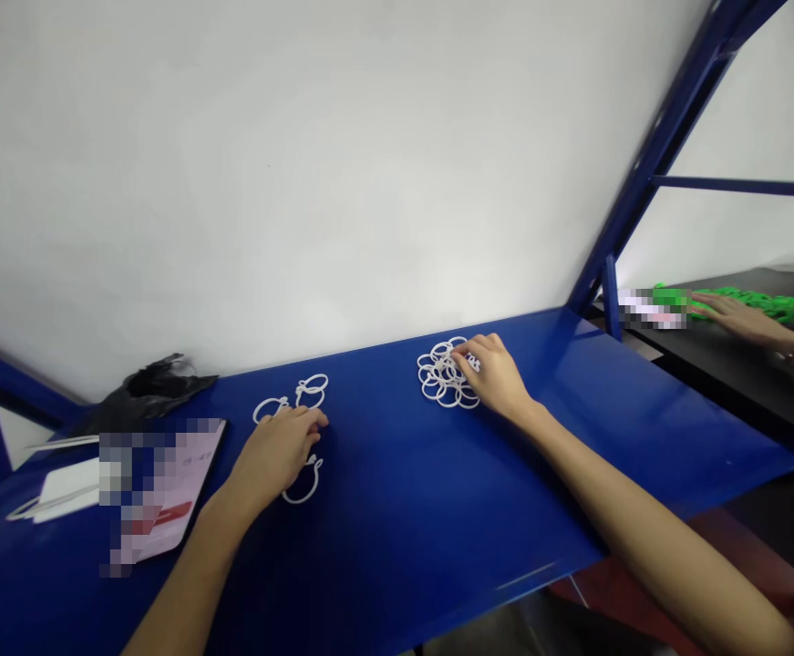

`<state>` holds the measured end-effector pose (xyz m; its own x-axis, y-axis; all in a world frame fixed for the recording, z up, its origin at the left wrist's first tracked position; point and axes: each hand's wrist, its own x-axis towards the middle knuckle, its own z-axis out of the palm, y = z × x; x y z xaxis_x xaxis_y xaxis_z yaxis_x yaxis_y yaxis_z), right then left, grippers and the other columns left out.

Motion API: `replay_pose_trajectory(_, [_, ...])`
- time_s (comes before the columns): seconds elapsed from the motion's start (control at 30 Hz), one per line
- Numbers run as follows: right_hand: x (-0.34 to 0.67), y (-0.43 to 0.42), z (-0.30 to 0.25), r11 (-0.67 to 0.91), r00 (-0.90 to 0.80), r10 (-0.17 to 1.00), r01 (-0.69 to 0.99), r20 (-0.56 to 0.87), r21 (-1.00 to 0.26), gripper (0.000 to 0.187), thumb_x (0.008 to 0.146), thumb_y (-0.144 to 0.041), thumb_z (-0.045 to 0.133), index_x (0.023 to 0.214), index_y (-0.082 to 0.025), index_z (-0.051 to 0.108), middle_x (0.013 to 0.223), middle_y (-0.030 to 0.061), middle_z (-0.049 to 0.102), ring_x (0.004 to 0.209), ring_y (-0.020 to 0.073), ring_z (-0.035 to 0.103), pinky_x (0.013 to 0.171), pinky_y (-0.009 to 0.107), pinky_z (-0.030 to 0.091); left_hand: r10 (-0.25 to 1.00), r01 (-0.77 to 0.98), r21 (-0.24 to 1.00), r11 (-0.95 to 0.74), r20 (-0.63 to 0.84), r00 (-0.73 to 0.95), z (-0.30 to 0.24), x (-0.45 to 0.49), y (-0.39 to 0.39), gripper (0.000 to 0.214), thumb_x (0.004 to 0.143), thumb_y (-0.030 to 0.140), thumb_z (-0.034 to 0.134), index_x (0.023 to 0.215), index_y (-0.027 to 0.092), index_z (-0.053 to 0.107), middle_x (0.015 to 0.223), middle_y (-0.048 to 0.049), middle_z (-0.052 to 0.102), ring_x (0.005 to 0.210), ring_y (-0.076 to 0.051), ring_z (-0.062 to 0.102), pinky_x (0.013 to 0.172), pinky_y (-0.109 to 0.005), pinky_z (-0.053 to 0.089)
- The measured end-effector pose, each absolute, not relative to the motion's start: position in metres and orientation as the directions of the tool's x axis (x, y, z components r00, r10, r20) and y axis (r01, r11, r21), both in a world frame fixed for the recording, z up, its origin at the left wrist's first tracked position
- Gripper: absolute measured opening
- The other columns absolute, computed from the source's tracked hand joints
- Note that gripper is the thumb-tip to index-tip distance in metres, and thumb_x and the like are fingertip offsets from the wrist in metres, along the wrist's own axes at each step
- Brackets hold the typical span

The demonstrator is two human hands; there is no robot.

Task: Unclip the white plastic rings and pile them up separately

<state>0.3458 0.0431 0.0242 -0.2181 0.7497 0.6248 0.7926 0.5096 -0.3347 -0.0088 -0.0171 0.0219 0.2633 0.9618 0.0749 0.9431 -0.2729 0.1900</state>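
Note:
A pile of several white plastic rings [440,375] lies on the blue table [397,510] near the wall. My right hand [494,374] rests on the pile's right side, fingers curled and pinching at the rings. My left hand [274,454] lies palm down among three separate white rings: one [312,390] beyond the fingers, one [268,408] partly under the fingers, one [303,487] beside the thumb. Its fingers are bent down onto the tabletop; what they press on is hidden.
A crumpled black bag [147,390] sits at the back left, with a white box [68,490] and a pink-red booklet [170,492] beside it. Blue shelf posts [649,173] rise at right. On the neighbouring black table another person's hands [745,319] handle green parts [752,301].

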Motion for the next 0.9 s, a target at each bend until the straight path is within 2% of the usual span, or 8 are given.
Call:
replay_pose_trajectory(0.17, [0.323, 0.022, 0.027, 0.643, -0.395, 0.711, 0.700, 0.581, -0.312, 0.021, 0.099, -0.028, 0.049, 0.095, -0.019, 0.068, 0.091, 0.0081, 0.068, 0.088, 0.0232, 0.051, 0.083, 0.039, 0.044, 0.945, 0.902, 0.284, -0.324, 0.066, 0.319, 0.031, -0.014, -0.024, 0.033, 0.085, 0.016, 0.045, 0.106, 0.028, 0.068, 0.100, -0.0024, 0.071, 0.094, -0.021, 0.063, 0.084, -0.034, 0.044])
replay_pose_trajectory(0.3, [0.314, 0.014, 0.027, 0.681, -0.471, 0.703, 0.662, 0.533, -0.312, 0.019, 0.099, -0.027, 0.051, 0.096, -0.019, 0.068, 0.090, 0.0069, 0.067, 0.087, 0.0221, 0.051, 0.082, 0.037, 0.044, 0.933, 0.908, 0.225, -0.355, 0.019, 0.360, 0.032, -0.010, -0.030, 0.028, 0.080, 0.015, 0.052, 0.098, 0.030, 0.069, 0.101, -0.0001, 0.072, 0.100, -0.023, 0.062, 0.087, -0.037, 0.040])
replay_pose_trajectory(0.4, [0.310, 0.010, 0.025, 0.700, -0.509, 0.698, 0.634, 0.504, -0.329, 0.018, 0.099, -0.027, 0.052, 0.097, -0.019, 0.068, 0.089, 0.0062, 0.067, 0.087, 0.0214, 0.050, 0.080, 0.035, 0.045, 0.941, 0.923, 0.191, -0.333, -0.002, 0.339, 0.030, -0.003, -0.030, 0.019, 0.082, 0.019, 0.056, 0.094, 0.028, 0.068, 0.097, -0.0003, 0.072, 0.098, -0.024, 0.062, 0.086, -0.039, 0.037])
replay_pose_trajectory(0.6, [0.305, 0.006, 0.023, 0.732, -0.577, 0.679, 0.578, 0.454, -0.360, 0.020, 0.099, -0.026, 0.051, 0.100, -0.019, 0.069, 0.090, 0.0063, 0.069, 0.088, 0.0211, 0.052, 0.082, 0.035, 0.045, 0.941, 0.910, 0.255, -0.328, -0.003, 0.340, 0.040, -0.001, -0.032, 0.019, 0.086, 0.029, 0.056, 0.101, 0.029, 0.068, 0.088, -0.0004, 0.070, 0.090, -0.022, 0.063, 0.084, -0.037, 0.037])
replay_pose_trajectory(0.67, [0.305, 0.005, 0.023, 0.734, -0.583, 0.678, 0.569, 0.447, -0.371, 0.020, 0.099, -0.026, 0.050, 0.100, -0.019, 0.069, 0.091, 0.0061, 0.069, 0.089, 0.0209, 0.052, 0.082, 0.035, 0.045, 0.936, 0.906, 0.291, -0.308, -0.077, 0.343, 0.048, -0.006, -0.037, 0.025, 0.083, 0.040, 0.062, 0.104, 0.029, 0.068, 0.087, 0.0003, 0.070, 0.086, -0.021, 0.063, 0.080, -0.034, 0.039])
replay_pose_trajectory(0.73, [0.305, 0.005, 0.024, 0.736, -0.586, 0.676, 0.565, 0.447, -0.372, 0.021, 0.100, -0.027, 0.049, 0.100, -0.019, 0.069, 0.091, 0.0059, 0.069, 0.087, 0.0207, 0.052, 0.082, 0.035, 0.045, 0.928, 0.917, 0.319, -0.238, -0.205, 0.312, 0.056, -0.012, -0.042, 0.036, 0.074, 0.045, 0.069, 0.107, 0.031, 0.068, 0.082, 0.0029, 0.069, 0.078, -0.020, 0.064, 0.069, -0.029, 0.040])
replay_pose_trajectory(0.8, [0.304, 0.005, 0.025, 0.739, -0.591, 0.673, 0.563, 0.444, -0.370, 0.021, 0.099, -0.027, 0.050, 0.099, -0.019, 0.069, 0.091, 0.0059, 0.069, 0.086, 0.0206, 0.052, 0.082, 0.035, 0.045, 0.916, 0.934, 0.318, -0.165, -0.301, 0.264, 0.060, -0.018, -0.047, 0.044, 0.067, 0.043, 0.073, 0.109, 0.033, 0.067, 0.077, 0.0056, 0.067, 0.071, -0.018, 0.063, 0.061, -0.026, 0.039])
replay_pose_trajectory(0.9, [0.303, 0.004, 0.025, 0.743, -0.603, 0.669, 0.554, 0.434, -0.374, 0.020, 0.099, -0.026, 0.050, 0.099, -0.018, 0.068, 0.091, 0.0057, 0.069, 0.086, 0.0205, 0.053, 0.082, 0.034, 0.045, 0.902, 0.945, 0.309, -0.104, -0.371, 0.221, 0.058, -0.030, -0.050, 0.046, 0.066, 0.036, 0.072, 0.112, 0.037, 0.066, 0.078, 0.0077, 0.067, 0.068, -0.015, 0.062, 0.056, -0.025, 0.036])
